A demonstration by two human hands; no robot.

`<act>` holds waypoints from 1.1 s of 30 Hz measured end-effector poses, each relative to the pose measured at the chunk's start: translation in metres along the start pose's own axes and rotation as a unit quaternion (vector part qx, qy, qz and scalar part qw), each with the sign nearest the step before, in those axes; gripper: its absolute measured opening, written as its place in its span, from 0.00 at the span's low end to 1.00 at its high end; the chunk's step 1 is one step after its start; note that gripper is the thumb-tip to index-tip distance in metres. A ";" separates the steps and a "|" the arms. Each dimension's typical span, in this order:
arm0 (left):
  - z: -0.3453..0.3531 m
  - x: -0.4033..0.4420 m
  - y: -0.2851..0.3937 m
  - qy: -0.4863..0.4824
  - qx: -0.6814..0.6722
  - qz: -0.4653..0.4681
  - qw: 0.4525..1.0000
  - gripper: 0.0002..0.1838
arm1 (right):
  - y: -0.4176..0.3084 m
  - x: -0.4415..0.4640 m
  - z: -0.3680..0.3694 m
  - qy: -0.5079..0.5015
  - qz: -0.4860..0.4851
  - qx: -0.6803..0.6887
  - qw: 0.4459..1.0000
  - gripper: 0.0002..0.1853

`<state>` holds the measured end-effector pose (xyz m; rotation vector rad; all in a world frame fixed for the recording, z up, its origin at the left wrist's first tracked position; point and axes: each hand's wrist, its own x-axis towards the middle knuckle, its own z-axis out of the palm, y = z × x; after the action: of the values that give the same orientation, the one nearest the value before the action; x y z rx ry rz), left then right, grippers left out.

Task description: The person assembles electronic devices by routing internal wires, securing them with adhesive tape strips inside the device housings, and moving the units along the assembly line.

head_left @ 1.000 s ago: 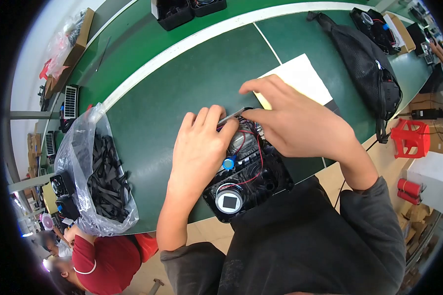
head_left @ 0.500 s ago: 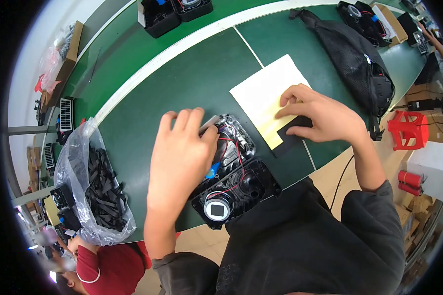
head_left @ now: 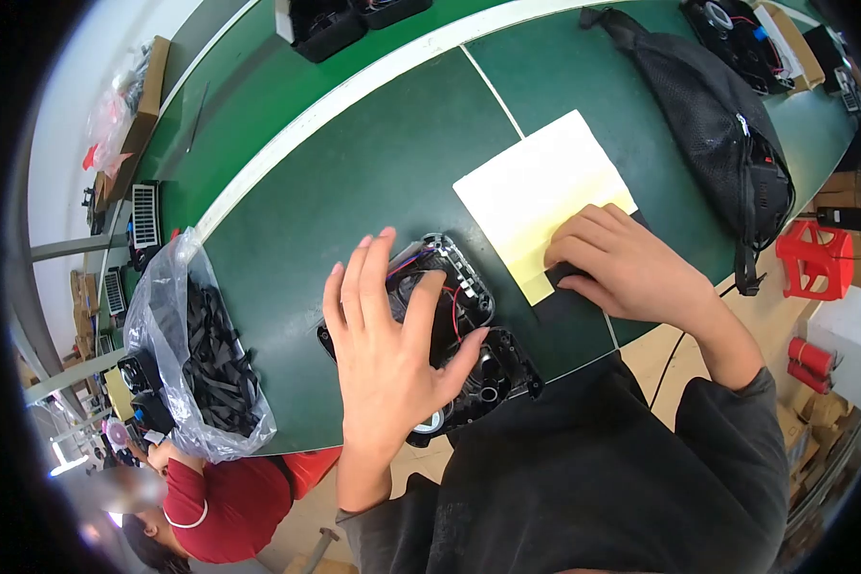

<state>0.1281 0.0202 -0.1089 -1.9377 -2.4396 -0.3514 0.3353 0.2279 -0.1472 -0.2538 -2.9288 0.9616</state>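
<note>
An opened black device housing (head_left: 492, 375) with red wires and clear internal parts lies at the table's front edge. My left hand (head_left: 389, 340) is spread over its left side, fingers apart, hiding much of it. To the right lies a white and yellow sheet (head_left: 536, 191), with a black piece (head_left: 574, 293) along its lower right edge. My right hand (head_left: 627, 263) rests there with curled fingers, thumb and fingertips pinched at the black piece.
A clear plastic bag (head_left: 177, 354) of black straps stands left. A black mesh bag (head_left: 703, 124) lies at the right. More opened housings (head_left: 325, 29) are at the back. A person in red (head_left: 230, 507) is at the lower left; a red stool (head_left: 813, 260) stands right.
My right hand has moved from the housing to the sheet and closed at the black piece. My left hand has let go of the flat grey part and spread its fingers.
</note>
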 end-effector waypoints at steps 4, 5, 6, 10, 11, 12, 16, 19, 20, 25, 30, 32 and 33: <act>0.007 -0.010 0.004 0.028 -0.032 -0.050 0.998 0.36 | -0.004 -0.006 0.008 0.052 -0.023 -0.028 0.998 0.12; 0.009 -0.012 0.005 0.029 -0.023 -0.057 0.998 0.36 | -0.004 -0.007 0.008 0.058 -0.034 -0.038 0.997 0.11; 0.011 -0.014 0.006 0.029 -0.015 -0.064 0.997 0.36 | -0.004 -0.008 0.009 0.068 -0.040 -0.042 0.996 0.11; 0.017 -0.017 0.003 0.039 -0.012 -0.062 0.997 0.39 | -0.007 -0.011 0.017 0.102 -0.052 -0.049 0.992 0.09; 0.017 -0.018 0.000 0.042 -0.020 -0.065 0.997 0.39 | -0.008 -0.011 0.019 0.110 -0.051 -0.048 0.991 0.09; 0.017 -0.017 -0.003 0.046 -0.028 -0.067 0.996 0.39 | -0.008 -0.012 0.020 0.116 -0.052 -0.047 0.991 0.09; 0.017 -0.017 -0.004 0.048 -0.028 -0.054 0.997 0.40 | -0.011 -0.014 0.022 0.125 -0.050 -0.042 0.990 0.09; 0.019 -0.022 -0.006 0.074 -0.024 -0.035 0.996 0.35 | -0.008 -0.018 0.027 0.144 -0.054 -0.034 0.988 0.09; 0.020 -0.024 -0.007 0.083 -0.019 -0.025 0.996 0.33 | -0.006 -0.019 0.029 0.155 -0.056 -0.031 0.986 0.10; 0.023 -0.029 0.000 0.108 -0.023 -0.057 0.992 0.17 | -0.010 -0.023 0.032 0.187 -0.024 0.041 0.981 0.11; 0.024 -0.018 0.002 0.100 -0.043 -0.083 0.991 0.07 | -0.021 -0.007 0.019 0.243 -0.056 0.067 0.966 0.11; 0.025 -0.012 -0.005 0.096 -0.061 -0.049 0.992 0.06 | -0.031 0.006 0.014 0.239 -0.063 0.084 0.965 0.11; 0.026 -0.012 -0.006 0.100 -0.082 -0.038 0.991 0.06 | -0.032 0.011 0.012 0.200 -0.046 0.085 0.975 0.10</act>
<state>0.1286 0.0123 -0.1370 -1.7675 -2.4252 -0.7334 0.3190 0.1973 -0.1378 -0.2646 -2.4591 1.0044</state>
